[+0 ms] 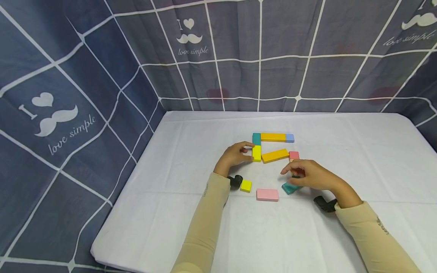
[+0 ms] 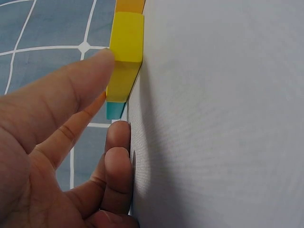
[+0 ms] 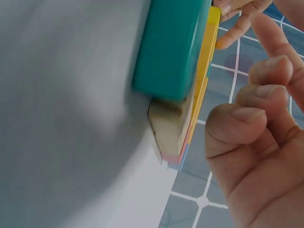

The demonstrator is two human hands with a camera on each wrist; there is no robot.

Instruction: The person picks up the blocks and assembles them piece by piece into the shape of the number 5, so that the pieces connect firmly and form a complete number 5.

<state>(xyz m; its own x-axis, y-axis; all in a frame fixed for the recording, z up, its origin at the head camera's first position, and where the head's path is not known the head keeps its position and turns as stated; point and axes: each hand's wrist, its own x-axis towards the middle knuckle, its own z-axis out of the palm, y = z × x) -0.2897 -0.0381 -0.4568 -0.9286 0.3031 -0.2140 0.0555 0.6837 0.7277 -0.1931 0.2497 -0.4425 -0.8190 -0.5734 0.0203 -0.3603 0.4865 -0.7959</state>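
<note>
My left hand point(image 1: 235, 154) is at the left side of an upright-running yellow block point(image 1: 257, 153). Its thumb tip touches or almost touches that block, and its forefinger reaches toward the teal block point(image 1: 257, 139) joined end to end beyond it. In the left wrist view the other fingers are loosely bent beside the yellow block point(image 2: 127, 38). My right hand point(image 1: 311, 174) hovers over a slanted teal block point(image 1: 289, 188), fingers loosely bent, holding nothing. The right wrist view shows the teal block point(image 3: 168, 47) apart from the fingers, with a pale wooden block point(image 3: 168, 126) past it.
An orange block point(image 1: 273, 137) and a small blue block point(image 1: 290, 138) extend the row rightward. A second orange block point(image 1: 275, 156) lies slanted by a red block point(image 1: 294, 155). Nearer are a small yellow block point(image 1: 246, 185) and a pink block point(image 1: 267, 195) on the white-covered table point(image 1: 153, 220).
</note>
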